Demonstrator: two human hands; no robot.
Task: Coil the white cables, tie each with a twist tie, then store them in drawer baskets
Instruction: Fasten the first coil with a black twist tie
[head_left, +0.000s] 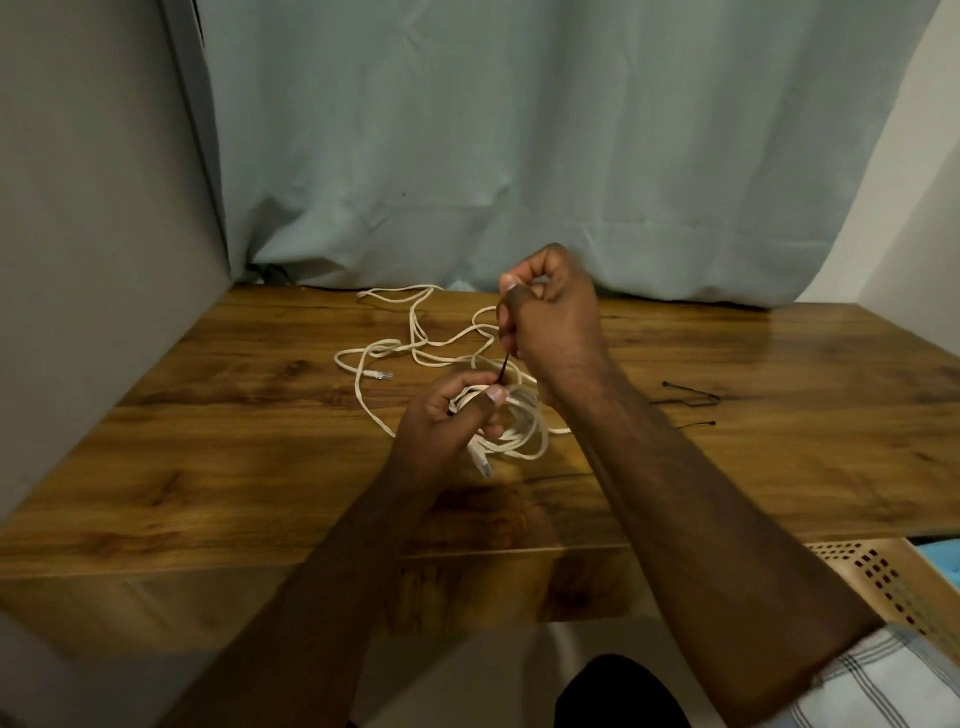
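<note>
Just below the middle of the frame, the left hand (451, 415) gripped a coiled white cable (519, 423), fingers curled round the bundle and the thumb pressed on top; one plug end hung beneath the palm. Directly above it, the right hand (545, 312) was closed in a pinch on a thin black twist tie (503, 370), which ran taut from its fingertips down to the coil at the left thumb. A second, loose white cable (410, 338) sprawled over the wooden table (208, 415) up and left of the hands, reaching nearly to the far edge where a pale green curtain (519, 130) hung. To the right of the right forearm, spare black ties (691, 395) lay on the tabletop, apart from both cables. The table's left half and far right portion showed bare wood. Its near edge crossed the lower third of the frame, with a perforated panel (878, 577) below it at lower right.
</note>
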